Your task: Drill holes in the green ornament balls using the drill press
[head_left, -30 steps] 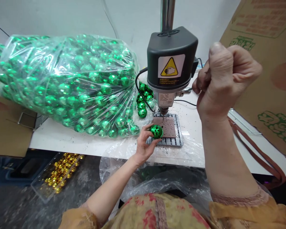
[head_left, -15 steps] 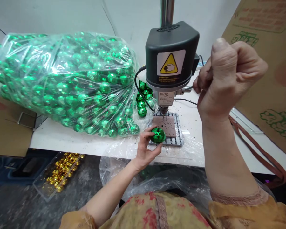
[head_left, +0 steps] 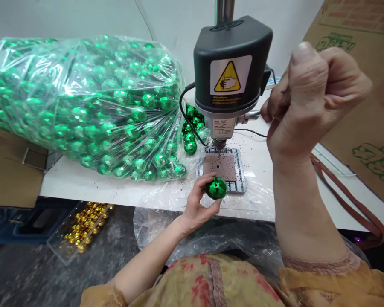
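My left hand (head_left: 200, 204) pinches a shiny green faceted ball (head_left: 216, 188) between thumb and fingers, in front of the drill press base (head_left: 242, 179). A brown board (head_left: 225, 165) with a dark hole lies on that base, dusted with dark shavings. Above it hangs the drill bit (head_left: 219, 152), clear of the ball. My right hand (head_left: 304, 98) is closed around the feed lever (head_left: 253, 115) at the right side of the drill press (head_left: 232, 68); its grip end is hidden by the fingers.
A clear bag of green balls (head_left: 92, 106) fills the table's left side. Loose green balls (head_left: 190, 147) lie behind the base. A cardboard box (head_left: 365, 94) and brown strap (head_left: 348, 196) are at right. A clear bin of gold balls (head_left: 86, 226) sits below, left.
My left hand has drawn the green ball slightly toward me and right, away from the board, and tilted it. My right hand stays on the lever.
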Action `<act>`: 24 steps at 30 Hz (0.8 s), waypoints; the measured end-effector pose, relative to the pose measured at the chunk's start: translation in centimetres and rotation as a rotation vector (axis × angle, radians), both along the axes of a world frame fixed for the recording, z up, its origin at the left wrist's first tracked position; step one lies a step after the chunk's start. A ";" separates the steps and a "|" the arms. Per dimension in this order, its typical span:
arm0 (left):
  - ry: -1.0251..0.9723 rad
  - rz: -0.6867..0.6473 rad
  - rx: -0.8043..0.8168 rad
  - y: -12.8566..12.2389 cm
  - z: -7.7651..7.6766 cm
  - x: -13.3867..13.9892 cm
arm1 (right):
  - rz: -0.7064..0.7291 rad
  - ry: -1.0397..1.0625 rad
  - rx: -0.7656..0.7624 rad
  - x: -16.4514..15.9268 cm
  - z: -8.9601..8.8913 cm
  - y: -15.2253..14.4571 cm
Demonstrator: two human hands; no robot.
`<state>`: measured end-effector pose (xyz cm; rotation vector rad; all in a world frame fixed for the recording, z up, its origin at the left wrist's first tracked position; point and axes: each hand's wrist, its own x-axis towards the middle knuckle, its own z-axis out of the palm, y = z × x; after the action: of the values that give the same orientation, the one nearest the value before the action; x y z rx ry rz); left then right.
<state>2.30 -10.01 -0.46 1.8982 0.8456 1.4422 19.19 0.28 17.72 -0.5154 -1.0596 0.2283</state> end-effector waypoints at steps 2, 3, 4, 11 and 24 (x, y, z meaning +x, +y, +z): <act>-0.062 -0.013 -0.028 -0.2 -0.2 0.1 | 0.001 -0.004 0.015 0.0 0.0 0.0; -0.081 -0.026 -0.038 -0.3 -0.3 0.2 | 0.002 -0.011 0.024 0.0 -0.1 0.0; -0.092 -0.040 -0.045 -0.5 -0.3 0.3 | 0.002 -0.016 0.031 0.0 -0.1 0.0; -0.186 -0.081 -0.091 -0.9 0.1 0.6 | -0.004 -0.027 0.056 -0.1 -0.2 0.0; -0.081 -0.066 0.056 -0.5 1.1 0.0 | -0.031 0.004 0.072 -0.4 -0.1 0.1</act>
<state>2.32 -10.47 0.60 1.8768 0.7050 1.5064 18.81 0.33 17.66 -0.4665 -1.0514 0.1629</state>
